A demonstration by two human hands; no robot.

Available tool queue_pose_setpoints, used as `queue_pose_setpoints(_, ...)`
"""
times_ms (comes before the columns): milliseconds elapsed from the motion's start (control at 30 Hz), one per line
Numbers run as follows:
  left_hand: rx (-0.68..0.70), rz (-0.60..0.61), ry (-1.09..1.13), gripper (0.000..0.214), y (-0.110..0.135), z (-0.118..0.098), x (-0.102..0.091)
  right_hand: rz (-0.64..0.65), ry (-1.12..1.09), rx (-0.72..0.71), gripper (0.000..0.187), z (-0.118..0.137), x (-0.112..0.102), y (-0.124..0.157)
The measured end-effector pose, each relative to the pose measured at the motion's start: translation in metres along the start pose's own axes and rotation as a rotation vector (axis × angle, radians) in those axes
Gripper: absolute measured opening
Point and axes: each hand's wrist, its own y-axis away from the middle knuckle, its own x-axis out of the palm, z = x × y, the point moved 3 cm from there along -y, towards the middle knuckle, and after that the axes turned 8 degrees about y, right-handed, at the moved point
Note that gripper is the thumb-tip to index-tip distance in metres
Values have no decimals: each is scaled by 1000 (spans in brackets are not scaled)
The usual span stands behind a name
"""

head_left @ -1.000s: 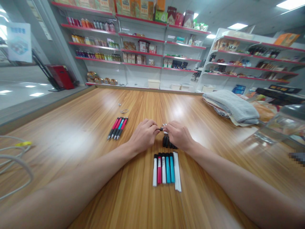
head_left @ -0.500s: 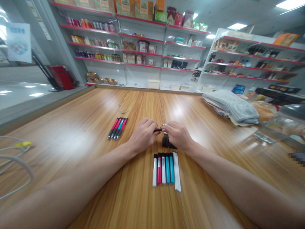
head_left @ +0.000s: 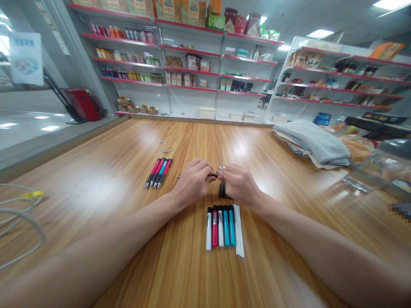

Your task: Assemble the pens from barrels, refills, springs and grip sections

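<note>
The dark pen (head_left: 212,175) has shifted — one thin end now shows left of the left hand (head_left: 195,177). Left fingers pinch it, the right hand (head_left: 239,182) its right end; probably light, stiff, slick — best held mid-length.

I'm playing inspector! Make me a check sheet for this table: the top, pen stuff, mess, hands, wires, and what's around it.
Surface: wood-grain tabletop, with shiny light patches.
Job's things: four pens side by side; five pen barrels in white, pink and blue, beside thin white refills; black pieces partly hidden.
Clutter: folded striped cloth at right; thin pale loop beyond the pens.
Hands: left hand holds a dark pen part; right hand pinches at its end.
Cables: pale cable looped at left, with a yellow tag.
Surroundings: stocked shelves behind.
</note>
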Motion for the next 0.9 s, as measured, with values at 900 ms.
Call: queue_pose_setpoints(900, -670, -473, 686, 31, -21, 70, -48, -182, -203, 220, 36, -2, -7, 7)
